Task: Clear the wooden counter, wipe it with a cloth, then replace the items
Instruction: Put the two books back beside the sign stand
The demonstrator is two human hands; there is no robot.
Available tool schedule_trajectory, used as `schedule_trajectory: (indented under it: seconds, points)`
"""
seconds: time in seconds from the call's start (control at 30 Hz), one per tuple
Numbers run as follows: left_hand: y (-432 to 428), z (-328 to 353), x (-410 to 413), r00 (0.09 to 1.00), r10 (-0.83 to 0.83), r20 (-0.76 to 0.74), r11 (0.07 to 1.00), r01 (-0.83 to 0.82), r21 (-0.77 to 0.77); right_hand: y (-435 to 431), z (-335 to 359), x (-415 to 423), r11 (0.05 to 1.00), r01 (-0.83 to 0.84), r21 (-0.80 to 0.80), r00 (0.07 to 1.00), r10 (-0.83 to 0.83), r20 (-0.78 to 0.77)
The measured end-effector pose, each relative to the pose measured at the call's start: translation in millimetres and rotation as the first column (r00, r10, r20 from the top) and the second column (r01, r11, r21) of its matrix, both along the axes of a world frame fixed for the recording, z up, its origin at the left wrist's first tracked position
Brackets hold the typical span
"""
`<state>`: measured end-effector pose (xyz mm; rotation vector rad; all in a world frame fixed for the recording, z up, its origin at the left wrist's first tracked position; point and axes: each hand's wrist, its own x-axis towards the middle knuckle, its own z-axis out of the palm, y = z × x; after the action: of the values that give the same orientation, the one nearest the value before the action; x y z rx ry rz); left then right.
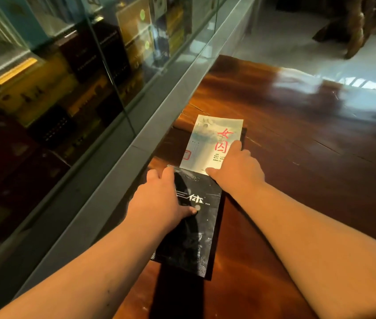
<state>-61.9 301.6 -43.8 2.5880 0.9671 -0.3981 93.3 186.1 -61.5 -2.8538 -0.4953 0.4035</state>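
Two books lie end to end along the left edge of the glossy wooden counter (297,139). The nearer one is a black book (196,229) with white lettering. My left hand (159,201) grips its far left corner, thumb pressed on the cover. The farther one is a pale book (207,139) with red characters. My right hand (235,166) rests on its near right corner, fingers curled over the edge. Under the pale book a dark edge shows; I cannot tell what it belongs to.
A grey metal rail (159,107) borders the counter on the left. Beyond it stands a glass display case (67,77) with boxes inside. A pale tiled floor (297,38) and a brown carved wooden piece (354,21) lie past the counter's far end.
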Motion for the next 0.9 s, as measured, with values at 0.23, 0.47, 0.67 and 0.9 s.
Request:
schedule_trajectory:
  seconds: [0.23,0.47,0.67,0.9]
  points:
    - [11.1,-12.2,6.9,0.99,0.14,-0.031,0.984,-0.143,-0.104,9.4,-6.4,20.1,0.939,0.336,0.075,0.9,-0.297,-0.32]
    - [14.4,-16.0,4.1,0.976,0.201,0.087,0.944,-0.169,-0.282,-28.1,-12.4,30.1,0.854,0.426,0.3,0.874,-0.302,-0.381]
    - [0.5,9.4,9.1,0.91,0.273,0.314,0.922,-0.154,-0.354,-87.3,7.4,31.7,0.63,0.582,0.515,0.81,-0.393,-0.435]
    - [-62.6,58.3,66.0,0.815,0.35,0.461,0.882,-0.122,-0.455,-227.9,33.2,20.7,0.512,0.607,0.608,0.791,-0.467,-0.396]
